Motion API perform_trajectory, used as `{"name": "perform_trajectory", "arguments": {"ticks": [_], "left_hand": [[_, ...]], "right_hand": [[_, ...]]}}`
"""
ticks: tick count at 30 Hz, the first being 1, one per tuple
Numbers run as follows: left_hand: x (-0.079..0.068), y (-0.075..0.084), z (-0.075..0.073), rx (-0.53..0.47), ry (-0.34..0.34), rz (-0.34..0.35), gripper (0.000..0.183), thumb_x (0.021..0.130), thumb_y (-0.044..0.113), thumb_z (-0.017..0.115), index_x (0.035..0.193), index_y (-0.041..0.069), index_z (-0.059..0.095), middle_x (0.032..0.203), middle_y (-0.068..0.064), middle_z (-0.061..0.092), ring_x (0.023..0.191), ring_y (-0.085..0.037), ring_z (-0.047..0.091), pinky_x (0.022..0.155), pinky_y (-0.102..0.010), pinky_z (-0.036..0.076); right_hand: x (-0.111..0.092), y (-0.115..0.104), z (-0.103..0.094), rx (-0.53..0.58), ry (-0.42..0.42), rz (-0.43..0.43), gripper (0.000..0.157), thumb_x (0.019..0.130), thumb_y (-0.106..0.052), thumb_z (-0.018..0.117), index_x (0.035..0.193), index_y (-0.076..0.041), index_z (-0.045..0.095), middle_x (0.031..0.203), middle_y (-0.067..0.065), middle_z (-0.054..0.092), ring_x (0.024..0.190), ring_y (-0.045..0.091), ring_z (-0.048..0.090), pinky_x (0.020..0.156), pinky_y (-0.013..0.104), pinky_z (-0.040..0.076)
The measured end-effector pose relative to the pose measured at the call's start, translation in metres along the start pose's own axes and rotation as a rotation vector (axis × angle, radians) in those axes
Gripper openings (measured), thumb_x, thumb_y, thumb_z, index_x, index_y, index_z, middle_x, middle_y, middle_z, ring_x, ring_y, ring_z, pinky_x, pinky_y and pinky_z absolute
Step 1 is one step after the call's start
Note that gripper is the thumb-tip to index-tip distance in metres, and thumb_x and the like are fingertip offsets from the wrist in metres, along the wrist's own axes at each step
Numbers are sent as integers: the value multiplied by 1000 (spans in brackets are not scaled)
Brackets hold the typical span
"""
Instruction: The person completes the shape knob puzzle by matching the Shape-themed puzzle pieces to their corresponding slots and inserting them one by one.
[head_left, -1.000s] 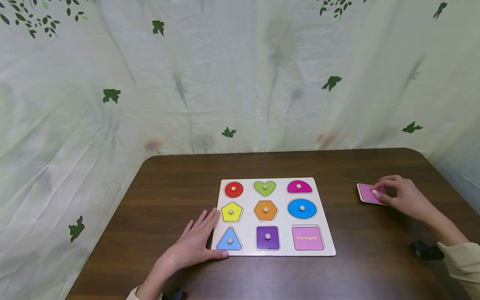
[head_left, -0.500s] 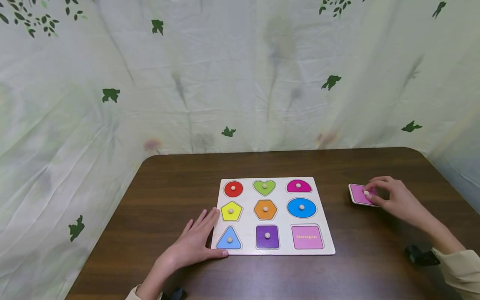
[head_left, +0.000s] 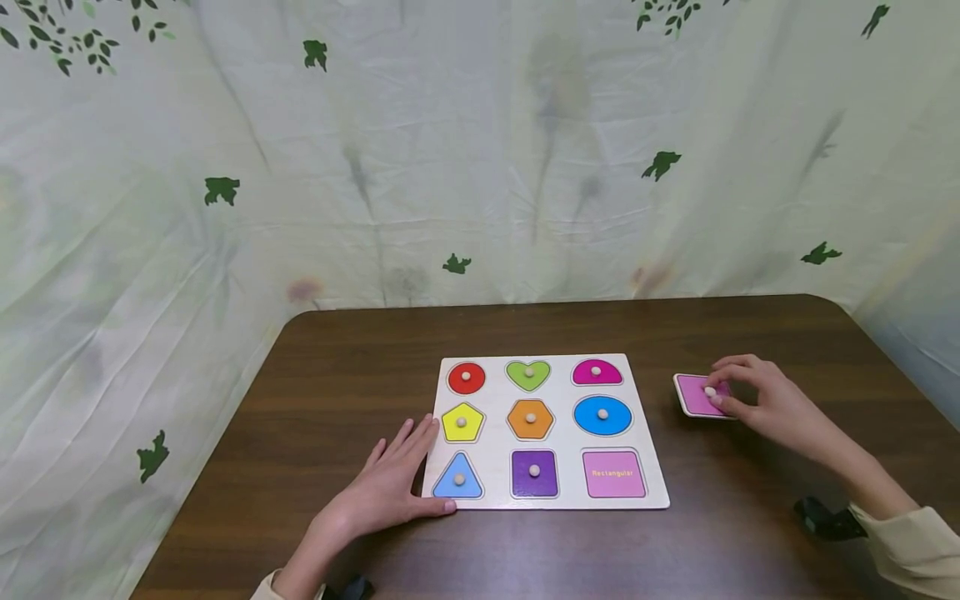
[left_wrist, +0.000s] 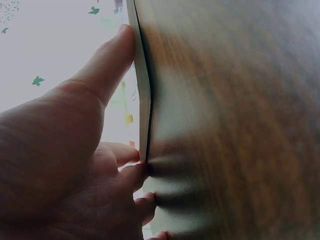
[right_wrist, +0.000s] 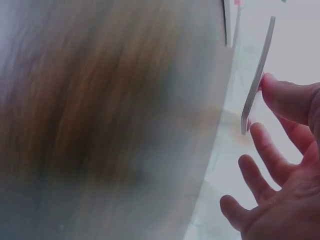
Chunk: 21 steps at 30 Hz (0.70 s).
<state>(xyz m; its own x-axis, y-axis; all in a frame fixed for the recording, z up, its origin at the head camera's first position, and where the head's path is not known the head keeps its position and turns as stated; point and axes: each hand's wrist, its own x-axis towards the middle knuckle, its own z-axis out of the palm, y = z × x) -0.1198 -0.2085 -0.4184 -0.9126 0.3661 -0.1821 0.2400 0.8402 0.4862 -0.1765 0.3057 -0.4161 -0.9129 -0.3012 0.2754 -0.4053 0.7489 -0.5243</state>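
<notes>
A white shape puzzle board (head_left: 495,392) lies on the table, with knobbed pieces in most of its recesses. Its pink front-right recess (head_left: 614,486) is bare and shows the word "Rectangular". At the board's left edge, my left hand (head_left: 390,483) rests with fingers stretched out and the thumb along the front corner; the left wrist view shows the thumb (left_wrist: 112,57) against the board's edge. To the right of the board, my right hand (head_left: 780,408) pinches the white knob of a pink rectangular puzzle piece (head_left: 692,392). The right wrist view has this piece (right_wrist: 257,75) edge-on, raised off the tabletop.
Seated in the board are a red circle (head_left: 457,386), a purple square (head_left: 523,487), a blue oval (head_left: 588,423) and several other shapes. The brown wooden table (head_left: 360,350) ends at the back before a pale leaf-print curtain (head_left: 487,150).
My right hand has carried the pink rectangular piece leftward, closer to the board. The left hand and the board have stayed in place.
</notes>
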Motion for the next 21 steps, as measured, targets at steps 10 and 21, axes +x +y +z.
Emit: {"name": "perform_trajectory", "arguments": {"ticks": [10, 21], "left_hand": [[1, 0, 0, 3, 2, 2, 111, 74, 65, 75, 157, 12, 25, 163, -5, 19, 149, -34, 8, 113, -65, 7], [1, -1, 0, 15, -1, 5, 110, 74, 66, 73, 157, 11, 25, 163, -5, 19, 149, -34, 9, 113, -65, 8]], "right_hand": [[-3, -22, 5, 23, 14, -15, 23, 80, -4, 81, 99, -14, 72, 117, 17, 57, 110, 42, 46, 84, 63, 38], [-6, -39, 10, 53, 6, -12, 27, 79, -3, 81, 100, -18, 70, 117, 10, 57, 112, 37, 46, 85, 63, 41]]}}
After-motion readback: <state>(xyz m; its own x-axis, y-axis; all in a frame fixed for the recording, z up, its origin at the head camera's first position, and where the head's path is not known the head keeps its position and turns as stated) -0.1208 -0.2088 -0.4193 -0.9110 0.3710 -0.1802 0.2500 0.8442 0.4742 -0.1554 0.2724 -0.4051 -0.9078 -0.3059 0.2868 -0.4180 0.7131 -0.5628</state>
